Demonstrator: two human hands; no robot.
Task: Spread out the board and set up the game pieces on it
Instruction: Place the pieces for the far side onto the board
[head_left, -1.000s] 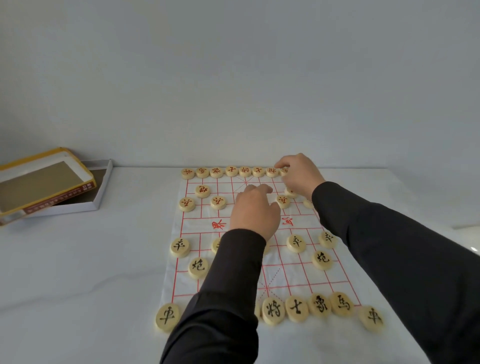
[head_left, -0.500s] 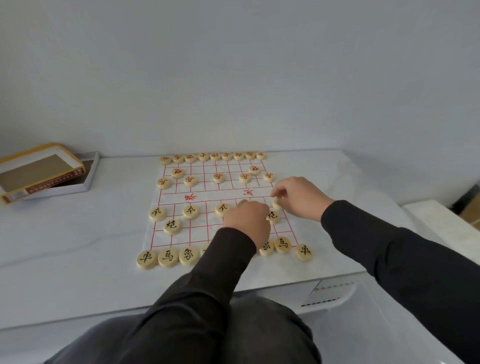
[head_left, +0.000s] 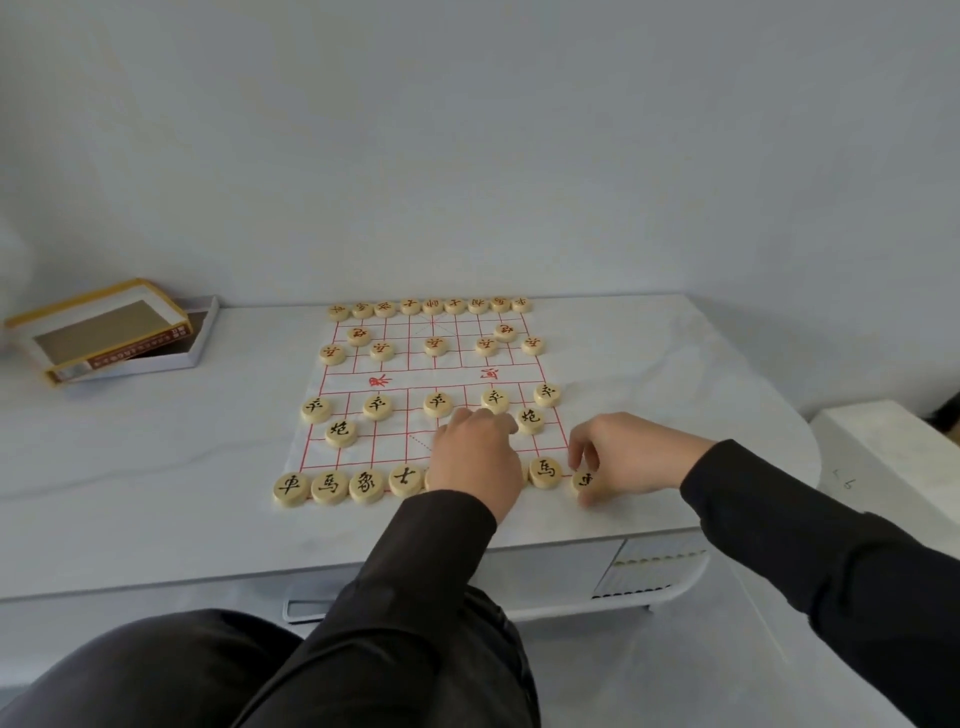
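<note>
Left hand (head_left: 475, 457) curls over the near row (head_left: 366, 484), can't tell its hold; right hand (head_left: 623, 457) pinches the half-hidden corner piece (head_left: 584, 480) at the board (head_left: 405, 374) edge.

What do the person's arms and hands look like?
Long, dark, plain sleeves cover both arms to the wrists: left sleeve, right sleeve. The left hand and right hand are bare, with no gloves, rings or watch showing.

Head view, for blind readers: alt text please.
The right hand pinches the near right corner piece on a xiangqi board set with pieces; the left hand covers part of the near row. An open box lies far left.
</note>
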